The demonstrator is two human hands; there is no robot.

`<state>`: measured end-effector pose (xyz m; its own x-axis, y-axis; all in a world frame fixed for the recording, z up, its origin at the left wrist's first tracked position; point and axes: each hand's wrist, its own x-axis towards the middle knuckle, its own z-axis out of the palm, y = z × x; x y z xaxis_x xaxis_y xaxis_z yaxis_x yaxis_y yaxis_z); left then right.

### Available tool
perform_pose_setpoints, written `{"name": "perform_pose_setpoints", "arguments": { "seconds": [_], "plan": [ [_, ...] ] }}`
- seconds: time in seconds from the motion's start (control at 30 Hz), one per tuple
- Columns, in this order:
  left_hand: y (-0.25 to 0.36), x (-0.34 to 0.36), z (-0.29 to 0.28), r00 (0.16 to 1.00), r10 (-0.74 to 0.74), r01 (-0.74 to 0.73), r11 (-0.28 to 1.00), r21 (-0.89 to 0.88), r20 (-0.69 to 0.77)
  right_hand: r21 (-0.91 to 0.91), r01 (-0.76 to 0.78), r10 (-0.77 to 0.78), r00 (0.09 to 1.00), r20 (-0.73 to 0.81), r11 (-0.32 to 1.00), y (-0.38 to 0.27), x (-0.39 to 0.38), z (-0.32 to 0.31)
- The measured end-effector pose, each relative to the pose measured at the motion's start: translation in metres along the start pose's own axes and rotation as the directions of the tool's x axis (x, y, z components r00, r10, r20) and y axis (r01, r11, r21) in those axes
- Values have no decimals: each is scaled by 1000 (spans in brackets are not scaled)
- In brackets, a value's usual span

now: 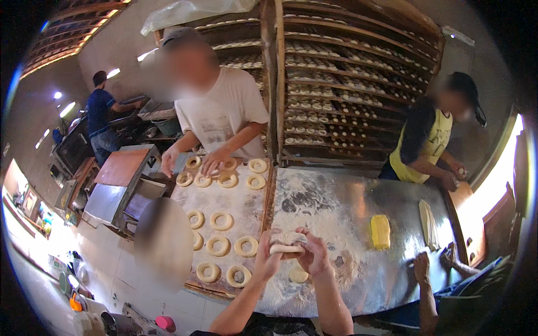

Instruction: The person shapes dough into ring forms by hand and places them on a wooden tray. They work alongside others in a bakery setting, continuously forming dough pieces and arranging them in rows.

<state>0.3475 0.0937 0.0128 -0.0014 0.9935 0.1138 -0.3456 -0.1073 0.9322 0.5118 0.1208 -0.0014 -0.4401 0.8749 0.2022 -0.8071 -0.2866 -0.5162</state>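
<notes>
Between my two hands, above the floured metal table (358,291), is a pale piece of dough (287,248) seen nearly edge-on. My left hand (268,259) grips its left end and my right hand (315,257) its right end, fingers curled round it. Whether this dough has a hole cannot be seen from here. A small round of dough (298,274) lies on the table just below my hands. To the left, several dough rings (217,245) rest on a floured wooden board (235,201).
Across the board, a person in a light shirt (224,106) has both hands by the far rings. A yellow block (380,232) and a pale dough strip (428,224) lie to the right, near another person's hands (421,269). Behind stands a rack (274,84) of filled trays.
</notes>
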Motion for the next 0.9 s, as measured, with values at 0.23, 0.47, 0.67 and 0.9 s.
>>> {"name": "perform_pose_setpoints", "arguments": {
  "seconds": [0.23,0.47,0.67,0.9],
  "plan": [
    [5,1,-32,971,210,-50,651,758,-116,-238,-154,81,954,-289,959,39,24,29],
    [28,12,-77,942,330,-245,553,796,61,-389,61,-81,996,-36,919,81,69,39],
    [40,40,-113,981,183,-175,727,664,58,-607,28,-112,989,-100,794,103,97,43],
    [47,72,-143,979,145,-203,739,643,142,-498,146,-316,908,-275,855,126,128,52]
  ]
}}
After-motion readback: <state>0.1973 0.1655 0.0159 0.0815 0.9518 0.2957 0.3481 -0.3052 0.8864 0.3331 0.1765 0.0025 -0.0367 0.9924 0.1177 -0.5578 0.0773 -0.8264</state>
